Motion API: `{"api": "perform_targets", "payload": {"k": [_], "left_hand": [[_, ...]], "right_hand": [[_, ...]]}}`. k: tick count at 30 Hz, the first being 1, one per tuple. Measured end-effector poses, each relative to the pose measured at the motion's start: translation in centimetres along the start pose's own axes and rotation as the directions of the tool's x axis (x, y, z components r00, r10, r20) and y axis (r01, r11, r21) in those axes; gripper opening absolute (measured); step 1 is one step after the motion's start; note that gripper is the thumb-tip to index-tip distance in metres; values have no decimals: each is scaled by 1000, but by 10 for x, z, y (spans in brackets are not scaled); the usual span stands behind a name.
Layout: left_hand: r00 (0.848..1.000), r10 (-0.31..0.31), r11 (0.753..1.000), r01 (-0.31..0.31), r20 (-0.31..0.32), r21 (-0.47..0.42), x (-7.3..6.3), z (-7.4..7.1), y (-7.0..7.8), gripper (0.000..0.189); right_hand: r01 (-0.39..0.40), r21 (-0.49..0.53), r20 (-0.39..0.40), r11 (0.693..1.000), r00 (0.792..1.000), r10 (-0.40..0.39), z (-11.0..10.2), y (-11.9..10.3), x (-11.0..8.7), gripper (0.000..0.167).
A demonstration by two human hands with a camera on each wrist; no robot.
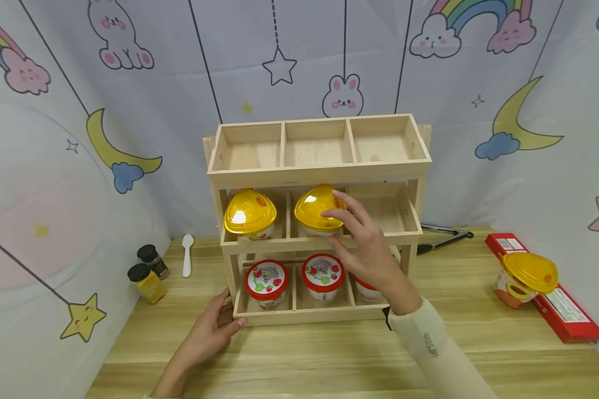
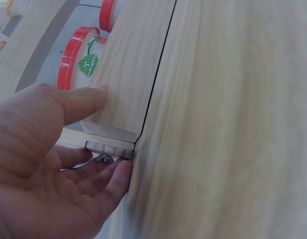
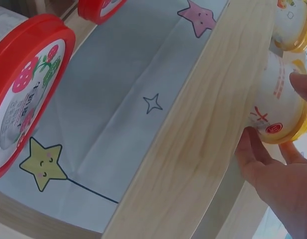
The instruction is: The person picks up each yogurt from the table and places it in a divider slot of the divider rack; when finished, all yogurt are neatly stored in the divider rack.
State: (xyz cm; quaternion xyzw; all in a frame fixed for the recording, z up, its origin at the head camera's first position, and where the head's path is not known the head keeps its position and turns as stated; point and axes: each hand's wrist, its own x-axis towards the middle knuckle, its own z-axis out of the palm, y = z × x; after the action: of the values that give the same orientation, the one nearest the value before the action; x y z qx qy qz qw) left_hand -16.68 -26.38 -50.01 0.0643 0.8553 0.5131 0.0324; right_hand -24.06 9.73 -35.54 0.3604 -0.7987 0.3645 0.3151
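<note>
A three-tier wooden rack (image 1: 319, 175) stands against the back cloth. My left hand (image 1: 207, 332) grips its lower left corner, thumb on the front board (image 2: 126, 84) and fingers round the side. My right hand (image 1: 369, 249) holds a yellow-lidded tub (image 1: 313, 213) in the middle compartment of the middle tier. In the right wrist view, its fingers lie around the white tub (image 3: 277, 99). Another yellow-lidded tub (image 1: 249, 213) sits in the compartment to its left. Red-lidded tubs (image 1: 267, 280) fill the bottom tier, the right one partly hidden by my right hand and wrist.
At the right, a yellow-lidded cup (image 1: 524, 277) stands by a long red box (image 1: 569, 316). Tongs (image 1: 446, 239) lie behind the rack's right side. On the left are a white spoon (image 1: 187, 255), a yellow jar (image 1: 147, 282) and a dark jar (image 1: 152, 259).
</note>
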Motion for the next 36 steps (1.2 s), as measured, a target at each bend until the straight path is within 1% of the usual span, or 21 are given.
{"api": "perform_targets", "payload": {"k": [4,8,11,14,19,23,25,32,36], "left_hand": [[1000,-2,1000,2,-3,0,0,0,0,86],[1000,1,1000,-1,-1,-9,0,0,0,86],[1000,1,1000,-1,-1,-11,0,0,-1,87],[1000,-4,1000,4,-4,-4,0,0,-1,87],[1000,-8,1000,8,-8,10,1,-1,-1,88],[1000,-11,1000,11,-6,13,1,0,-1,88],[1000,-13,1000,13,-5,15,1,0,0,88],[1000,-22,1000,22,-3,22,0,-1,1,88],[1000,-23,1000,23,2,21,0,-1,0,88]], "right_hand": [[12,19,0,1000,1000,-12,3,0,1,50],[20,17,-16,1000,1000,-20,4,0,1,50],[24,17,-36,1000,999,-23,0,2,-1,51],[13,19,-57,1000,998,-12,-7,3,-5,58],[-25,29,-107,999,994,28,-26,7,-18,71],[-37,28,-162,999,986,41,-46,11,-31,80],[-56,18,-180,998,982,58,-57,13,-39,82],[-126,-62,-218,990,970,110,-88,28,-68,90],[-174,-95,-246,980,958,146,-101,37,-83,91]]}}
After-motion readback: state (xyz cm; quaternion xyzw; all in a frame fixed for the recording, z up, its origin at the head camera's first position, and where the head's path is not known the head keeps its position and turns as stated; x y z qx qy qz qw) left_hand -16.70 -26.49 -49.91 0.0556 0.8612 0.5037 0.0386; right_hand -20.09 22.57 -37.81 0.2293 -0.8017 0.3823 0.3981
